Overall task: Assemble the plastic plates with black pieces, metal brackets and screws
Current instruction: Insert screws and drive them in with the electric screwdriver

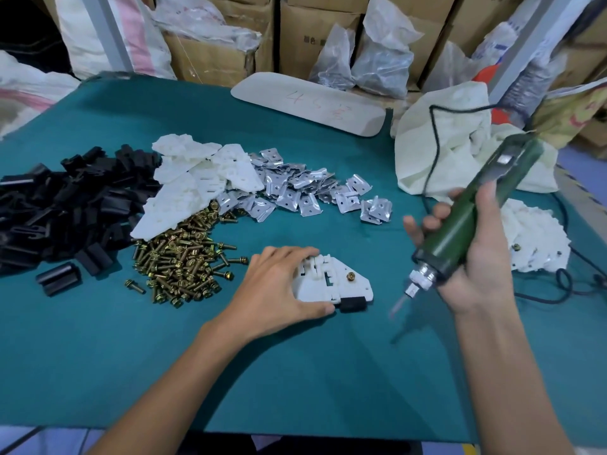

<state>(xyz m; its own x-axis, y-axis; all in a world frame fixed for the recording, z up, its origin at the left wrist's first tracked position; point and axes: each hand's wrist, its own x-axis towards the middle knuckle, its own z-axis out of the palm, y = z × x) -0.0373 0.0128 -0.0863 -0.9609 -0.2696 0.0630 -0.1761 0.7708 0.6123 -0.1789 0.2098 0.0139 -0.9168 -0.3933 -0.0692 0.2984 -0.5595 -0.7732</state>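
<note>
**At the green bench, 1 screw is left to the driver**

On the teal work mat (295,372), as seen from the head camera, 1 white plastic plate (331,287) is pinned flat under the left hand (279,284), its fingers spread across the top and the thumb set against the near edge. 1 brass screw (352,276) is stood near the plate's right corner, and 1 black piece (353,304) is seated at its lower edge. A green electric screwdriver (473,218) is gripped in the closed right hand (476,257), held clear of the plate to the right, its bit blurred.

Trouble could be expected if the bit were brought down off-centre: the screw head could be skipped and the soft plastic gouged. Should the left hand's pressure be eased, the plate could be spun by the driver's torque and the black piece knocked loose. The black cable (433,142) could also be snagged on the stack of finished plates (538,244).

Loose black pieces (65,208), white plates (197,182), metal brackets (305,192) and screws (184,257) are heaped at the left. Cardboard boxes (312,37) and plastic bags (381,60) are stacked behind.
</note>
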